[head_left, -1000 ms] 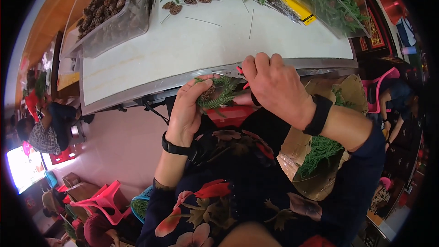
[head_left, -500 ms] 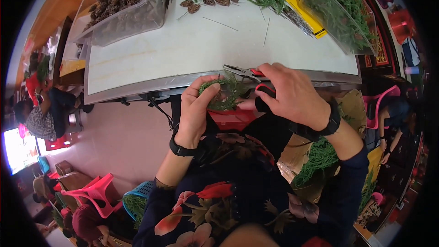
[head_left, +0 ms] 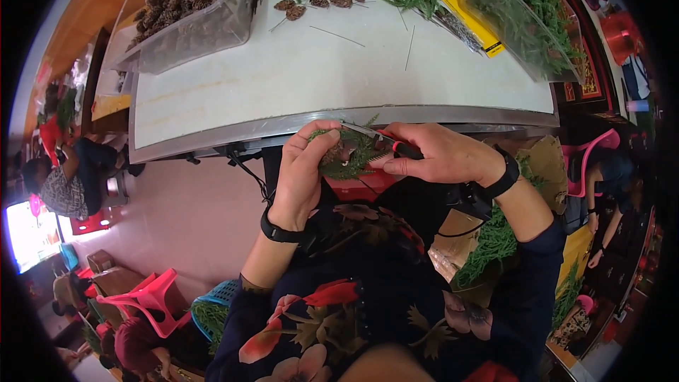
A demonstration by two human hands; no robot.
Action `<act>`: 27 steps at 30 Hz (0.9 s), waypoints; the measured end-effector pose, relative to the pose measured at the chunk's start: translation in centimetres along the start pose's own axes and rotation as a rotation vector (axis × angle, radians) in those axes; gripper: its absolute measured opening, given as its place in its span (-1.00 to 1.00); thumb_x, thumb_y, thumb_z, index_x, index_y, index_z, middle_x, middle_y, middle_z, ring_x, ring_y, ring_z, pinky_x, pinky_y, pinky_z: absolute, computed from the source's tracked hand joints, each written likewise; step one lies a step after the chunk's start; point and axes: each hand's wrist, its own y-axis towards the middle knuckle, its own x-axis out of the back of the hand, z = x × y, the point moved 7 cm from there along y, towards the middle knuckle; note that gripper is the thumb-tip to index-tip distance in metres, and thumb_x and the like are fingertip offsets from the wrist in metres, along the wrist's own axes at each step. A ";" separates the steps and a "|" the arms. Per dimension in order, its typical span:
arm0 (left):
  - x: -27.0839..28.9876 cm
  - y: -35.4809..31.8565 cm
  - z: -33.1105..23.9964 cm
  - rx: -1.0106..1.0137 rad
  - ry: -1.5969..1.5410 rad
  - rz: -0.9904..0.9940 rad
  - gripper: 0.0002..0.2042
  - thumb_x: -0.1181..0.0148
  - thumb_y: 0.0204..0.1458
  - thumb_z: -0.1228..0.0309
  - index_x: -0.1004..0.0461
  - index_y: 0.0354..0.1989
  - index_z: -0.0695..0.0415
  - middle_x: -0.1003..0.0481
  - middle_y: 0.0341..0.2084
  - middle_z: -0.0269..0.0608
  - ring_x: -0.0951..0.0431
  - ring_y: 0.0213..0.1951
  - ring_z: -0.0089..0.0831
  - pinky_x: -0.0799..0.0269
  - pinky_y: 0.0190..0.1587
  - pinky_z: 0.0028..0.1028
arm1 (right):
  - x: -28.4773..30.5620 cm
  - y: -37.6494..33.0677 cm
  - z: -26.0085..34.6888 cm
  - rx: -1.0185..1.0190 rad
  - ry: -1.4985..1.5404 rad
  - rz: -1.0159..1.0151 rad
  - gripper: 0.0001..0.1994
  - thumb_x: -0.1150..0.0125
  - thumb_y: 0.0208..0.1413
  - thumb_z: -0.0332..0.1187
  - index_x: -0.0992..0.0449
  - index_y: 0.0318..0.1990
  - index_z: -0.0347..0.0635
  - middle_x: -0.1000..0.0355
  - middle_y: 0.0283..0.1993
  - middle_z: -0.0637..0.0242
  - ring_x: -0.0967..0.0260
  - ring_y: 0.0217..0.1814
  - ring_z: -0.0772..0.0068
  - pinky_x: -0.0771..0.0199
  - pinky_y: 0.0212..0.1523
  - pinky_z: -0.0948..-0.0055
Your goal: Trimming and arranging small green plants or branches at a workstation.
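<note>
- Left hand [head_left: 300,163] pinches the sprig [head_left: 361,163] by the near edge of the worktop [head_left: 283,81].
- Right hand [head_left: 447,154] grips pliers [head_left: 408,151].
- The sprig looks light and bendy; pinch its left side softly.

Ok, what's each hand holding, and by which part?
The left hand pinches a green sprig by its left side; the right hand grips pliers by their handles.

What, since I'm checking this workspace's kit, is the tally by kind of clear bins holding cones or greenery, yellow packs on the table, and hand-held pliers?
Clear bins: 2
Yellow pack: 1
Pliers: 1
Total: 4
</note>
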 end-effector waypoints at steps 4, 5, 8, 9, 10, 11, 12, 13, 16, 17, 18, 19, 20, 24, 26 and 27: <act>0.0 0.1 0.2 0.005 0.029 -0.013 -0.87 -0.03 0.13 0.54 -0.46 -0.19 0.27 -0.53 -0.34 -0.24 -0.53 -0.34 -0.56 -0.45 -0.24 -0.58 | -0.1 -0.1 0.1 0.045 -0.026 0.003 -0.53 -0.21 0.13 -0.19 -0.34 0.10 -0.28 -0.46 -0.06 0.03 -0.43 0.00 0.10 -0.36 0.02 0.31; 0.1 0.1 0.2 0.005 0.049 -0.017 -0.87 -0.02 0.12 0.54 -0.44 -0.19 0.28 -0.51 -0.38 -0.22 -0.51 -0.38 -0.53 -0.44 -0.26 -0.56 | -0.1 -0.1 0.1 0.025 -0.037 0.018 -0.53 -0.20 0.13 -0.19 -0.33 0.11 -0.27 -0.46 -0.05 0.02 -0.42 0.01 0.08 -0.36 0.03 0.30; 0.2 0.3 0.4 0.010 0.091 -0.022 -0.86 0.00 0.11 0.54 -0.41 -0.19 0.29 -0.48 -0.45 -0.17 -0.46 -0.45 -0.47 -0.42 -0.32 -0.51 | -0.3 0.0 -0.2 0.008 -0.052 0.011 -0.53 -0.20 0.12 -0.20 -0.33 0.11 -0.27 -0.45 -0.04 0.01 -0.41 0.02 0.03 -0.36 0.03 0.28; 0.3 0.3 0.5 0.016 0.089 -0.029 -0.86 0.00 0.11 0.54 -0.41 -0.19 0.29 -0.48 -0.46 -0.17 -0.46 -0.45 -0.47 -0.42 -0.32 -0.51 | -0.4 0.1 -0.3 0.015 -0.059 -0.008 -0.54 -0.20 0.12 -0.21 -0.33 0.11 -0.27 -0.45 -0.04 0.00 -0.41 0.01 0.01 -0.36 0.02 0.28; 0.4 0.3 0.5 0.022 0.087 -0.036 -0.86 0.00 0.11 0.54 -0.41 -0.19 0.29 -0.48 -0.46 -0.17 -0.46 -0.45 -0.47 -0.41 -0.32 -0.51 | -0.5 0.2 -0.4 0.022 -0.066 -0.027 -0.54 -0.20 0.11 -0.22 -0.33 0.10 -0.27 -0.45 -0.04 -0.01 -0.40 0.00 -0.01 -0.36 0.02 0.28; 0.4 0.3 0.6 0.028 0.085 -0.042 -0.87 0.00 0.11 0.54 -0.41 -0.20 0.29 -0.47 -0.46 -0.17 -0.45 -0.46 -0.46 -0.40 -0.33 -0.51 | -0.8 0.2 -0.6 0.022 -0.065 -0.028 -0.54 -0.20 0.11 -0.22 -0.33 0.10 -0.27 -0.45 -0.04 -0.01 -0.40 0.00 -0.01 -0.36 0.02 0.28; 0.4 0.3 0.6 0.029 0.087 -0.041 -0.87 0.00 0.11 0.54 -0.41 -0.20 0.29 -0.47 -0.46 -0.17 -0.45 -0.46 -0.46 -0.40 -0.33 -0.51 | -0.8 0.3 -0.7 0.059 -0.072 -0.084 -0.58 -0.21 0.10 -0.20 -0.37 0.01 -0.30 -0.45 -0.12 -0.04 -0.41 -0.06 -0.06 -0.38 -0.04 0.24; 0.5 0.3 0.6 0.030 0.084 -0.043 -0.87 -0.01 0.11 0.54 -0.41 -0.20 0.29 -0.47 -0.47 -0.17 -0.46 -0.45 -0.46 -0.40 -0.32 -0.51 | -0.8 0.3 -0.7 0.096 -0.078 -0.139 -0.61 -0.21 0.08 -0.18 -0.40 -0.09 -0.33 -0.46 -0.20 -0.07 -0.41 -0.12 -0.10 -0.39 -0.10 0.19; 0.6 0.3 0.6 0.032 0.080 -0.049 -0.87 -0.01 0.11 0.54 -0.42 -0.20 0.29 -0.47 -0.47 -0.17 -0.46 -0.45 -0.46 -0.39 -0.32 -0.52 | -0.8 0.1 -0.5 0.127 -0.111 -0.221 -0.63 -0.21 0.06 -0.16 -0.43 -0.21 -0.35 -0.46 -0.31 -0.08 -0.42 -0.22 -0.15 -0.41 -0.20 0.14; 0.6 0.3 0.6 0.028 0.075 -0.041 -0.87 -0.03 0.11 0.53 -0.43 -0.20 0.29 -0.50 -0.45 -0.18 -0.47 -0.45 -0.49 -0.40 -0.32 -0.54 | -0.7 0.1 -0.5 0.121 -0.138 -0.246 -0.64 -0.22 0.05 -0.16 -0.43 -0.25 -0.35 -0.46 -0.35 -0.07 -0.43 -0.26 -0.15 -0.42 -0.24 0.13; 0.6 0.3 0.6 0.025 0.071 -0.033 -0.86 -0.04 0.11 0.53 -0.45 -0.20 0.28 -0.53 -0.43 -0.19 -0.49 -0.45 -0.52 -0.42 -0.32 -0.56 | -0.7 0.0 -0.4 0.115 -0.166 -0.271 -0.65 -0.23 0.05 -0.15 -0.43 -0.28 -0.35 -0.46 -0.39 -0.06 -0.43 -0.30 -0.15 -0.43 -0.28 0.12; 0.6 0.3 0.5 0.021 0.066 -0.025 -0.86 -0.05 0.11 0.53 -0.47 -0.20 0.28 -0.55 -0.42 -0.20 -0.50 -0.45 -0.56 -0.43 -0.31 -0.58 | -0.7 -0.1 -0.3 0.114 -0.164 -0.272 -0.65 -0.23 0.05 -0.15 -0.43 -0.28 -0.35 -0.46 -0.39 -0.06 -0.43 -0.30 -0.15 -0.43 -0.28 0.12; 0.6 0.3 0.5 0.023 0.067 -0.024 -0.86 -0.05 0.11 0.53 -0.47 -0.20 0.28 -0.55 -0.42 -0.20 -0.50 -0.45 -0.56 -0.43 -0.31 -0.58 | -0.6 -0.2 -0.1 0.074 -0.212 -0.257 -0.66 -0.23 0.05 -0.19 -0.43 -0.21 -0.32 -0.47 -0.39 -0.04 -0.43 -0.29 -0.14 -0.43 -0.28 0.13; 0.6 0.4 0.5 0.021 0.069 -0.011 -0.86 -0.05 0.12 0.53 -0.47 -0.20 0.28 -0.56 -0.41 -0.20 -0.51 -0.45 -0.56 -0.44 -0.31 -0.58 | -0.6 -0.6 0.4 -0.006 -0.327 -0.257 -0.66 -0.23 0.06 -0.25 -0.43 -0.09 -0.28 -0.47 -0.40 0.00 -0.42 -0.31 -0.12 -0.42 -0.31 0.16; 0.4 0.4 0.6 0.031 0.058 -0.006 -0.87 -0.06 0.12 0.53 -0.47 -0.20 0.28 -0.56 -0.41 -0.20 -0.52 -0.44 -0.56 -0.44 -0.31 -0.58 | -0.5 -0.8 0.8 -0.005 -0.371 -0.319 -0.69 -0.23 0.05 -0.24 -0.44 -0.13 -0.28 -0.45 -0.43 -0.02 -0.41 -0.34 -0.14 -0.40 -0.35 0.14; 0.3 0.4 0.7 0.035 0.053 -0.004 -0.87 -0.06 0.13 0.53 -0.47 -0.19 0.28 -0.56 -0.41 -0.20 -0.52 -0.44 -0.56 -0.44 -0.30 -0.58 | -0.5 -0.9 0.9 -0.005 -0.370 -0.320 -0.69 -0.23 0.05 -0.24 -0.44 -0.13 -0.28 -0.45 -0.43 -0.02 -0.41 -0.34 -0.14 -0.40 -0.35 0.14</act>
